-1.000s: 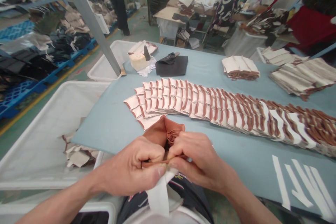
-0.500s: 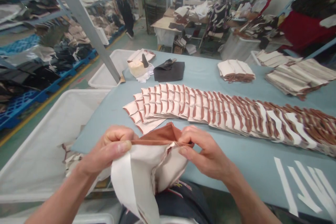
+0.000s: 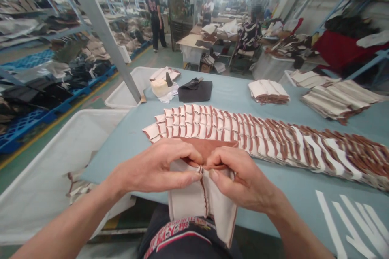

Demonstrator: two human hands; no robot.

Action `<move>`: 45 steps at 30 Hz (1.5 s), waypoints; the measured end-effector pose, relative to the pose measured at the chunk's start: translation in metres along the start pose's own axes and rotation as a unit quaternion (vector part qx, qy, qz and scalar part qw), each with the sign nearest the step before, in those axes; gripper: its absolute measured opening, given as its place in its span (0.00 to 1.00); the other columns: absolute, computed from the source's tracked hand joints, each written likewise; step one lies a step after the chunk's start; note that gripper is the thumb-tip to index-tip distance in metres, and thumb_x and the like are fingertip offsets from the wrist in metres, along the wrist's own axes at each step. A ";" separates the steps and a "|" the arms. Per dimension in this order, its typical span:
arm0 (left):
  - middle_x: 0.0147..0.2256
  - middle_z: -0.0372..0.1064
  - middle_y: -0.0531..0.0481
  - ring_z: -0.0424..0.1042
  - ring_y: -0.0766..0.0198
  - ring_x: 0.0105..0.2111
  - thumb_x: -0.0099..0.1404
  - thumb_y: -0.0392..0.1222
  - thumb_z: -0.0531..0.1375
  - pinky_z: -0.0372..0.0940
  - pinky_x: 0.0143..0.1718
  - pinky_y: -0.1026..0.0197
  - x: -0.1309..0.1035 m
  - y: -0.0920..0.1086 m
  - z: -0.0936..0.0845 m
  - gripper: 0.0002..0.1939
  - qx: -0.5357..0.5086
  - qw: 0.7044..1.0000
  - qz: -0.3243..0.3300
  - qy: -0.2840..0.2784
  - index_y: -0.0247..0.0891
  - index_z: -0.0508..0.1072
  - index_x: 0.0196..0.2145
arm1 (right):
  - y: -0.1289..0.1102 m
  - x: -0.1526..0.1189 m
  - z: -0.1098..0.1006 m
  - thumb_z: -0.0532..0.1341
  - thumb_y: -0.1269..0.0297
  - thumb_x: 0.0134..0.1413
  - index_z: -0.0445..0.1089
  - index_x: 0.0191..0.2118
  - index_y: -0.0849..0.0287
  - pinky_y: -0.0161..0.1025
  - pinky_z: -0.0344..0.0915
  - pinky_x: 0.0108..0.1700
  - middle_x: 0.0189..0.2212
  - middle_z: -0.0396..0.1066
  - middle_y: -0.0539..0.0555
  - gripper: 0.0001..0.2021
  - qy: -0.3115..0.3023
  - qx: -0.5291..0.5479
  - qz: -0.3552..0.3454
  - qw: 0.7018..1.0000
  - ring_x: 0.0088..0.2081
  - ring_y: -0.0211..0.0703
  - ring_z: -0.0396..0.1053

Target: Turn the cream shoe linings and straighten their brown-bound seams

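Between my two hands is a sewn fabric piece [image 3: 188, 203], cream on the near side with a brown inner face and a seam running down its middle. My left hand [image 3: 165, 166] pinches its upper edge beside the seam, thumb in front. Just right of the seam, my right hand [image 3: 232, 172] grips the same edge between thumb and bent fingers. The lower part hangs over the table edge, above my dark clothing. Behind it, a long row of overlapping cream and brown pieces [image 3: 212, 123] lies across the table.
White strips [image 3: 331, 222] lie on the blue-green table [image 3: 121, 149] at right. Stacked pieces [image 3: 269, 91] sit farther back. A dark cloth [image 3: 196, 91] and a yellowish roll [image 3: 162, 88] lie at the far left. White bins [image 3: 69, 141] and a metal post [image 3: 106, 36] stand left. People are in the background.
My left hand has moved right along the edge to the seam, close to my right hand. The white strip that hung at the piece's left no longer shows. The view has tilted up slightly.
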State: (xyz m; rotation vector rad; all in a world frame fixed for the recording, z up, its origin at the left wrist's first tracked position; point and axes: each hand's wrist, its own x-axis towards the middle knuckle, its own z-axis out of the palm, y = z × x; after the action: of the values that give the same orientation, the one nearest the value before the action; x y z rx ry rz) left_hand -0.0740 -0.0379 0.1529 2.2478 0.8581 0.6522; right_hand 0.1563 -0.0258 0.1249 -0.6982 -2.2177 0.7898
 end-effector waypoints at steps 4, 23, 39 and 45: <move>0.30 0.74 0.51 0.68 0.69 0.28 0.72 0.38 0.58 0.60 0.32 0.68 0.005 -0.002 0.004 0.09 -0.061 0.997 -0.020 -0.040 0.34 0.76 0.36 | 0.006 -0.007 0.000 0.55 0.69 0.58 0.64 0.29 0.56 0.33 0.55 0.28 0.22 0.66 0.46 0.06 0.009 0.036 0.039 0.999 0.24 0.35 0.60; 0.21 0.58 0.58 0.55 0.71 0.21 0.57 0.32 0.52 0.50 0.24 0.67 0.008 0.008 0.027 0.08 0.056 0.997 -0.048 0.011 0.35 0.71 0.29 | 0.017 -0.018 0.014 0.55 0.66 0.62 0.64 0.30 0.56 0.36 0.59 0.32 0.25 0.69 0.49 0.08 0.017 0.021 0.041 0.999 0.28 0.39 0.65; 0.24 0.66 0.56 0.63 0.71 0.23 0.67 0.29 0.53 0.55 0.27 0.67 -0.004 0.009 0.020 0.09 0.085 0.996 -0.015 0.016 0.35 0.71 0.32 | 0.003 -0.003 0.018 0.58 0.68 0.52 0.64 0.27 0.56 0.39 0.49 0.31 0.23 0.70 0.50 0.04 -0.015 -0.123 0.012 0.992 0.26 0.40 0.61; 0.31 0.75 0.52 0.73 0.68 0.31 0.70 0.31 0.55 0.63 0.33 0.69 -0.014 0.004 0.016 0.07 0.128 0.991 -0.017 0.029 0.37 0.72 0.41 | 0.003 0.002 0.025 0.59 0.70 0.52 0.66 0.28 0.57 0.37 0.51 0.32 0.23 0.69 0.47 0.04 -0.028 -0.062 0.052 0.996 0.26 0.38 0.63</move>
State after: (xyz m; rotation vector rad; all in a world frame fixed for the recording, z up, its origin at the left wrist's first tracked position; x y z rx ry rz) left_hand -0.0718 -0.0559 0.1420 2.4455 1.0575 0.6243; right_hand 0.1370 -0.0310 0.1092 -0.8687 -2.3126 0.7355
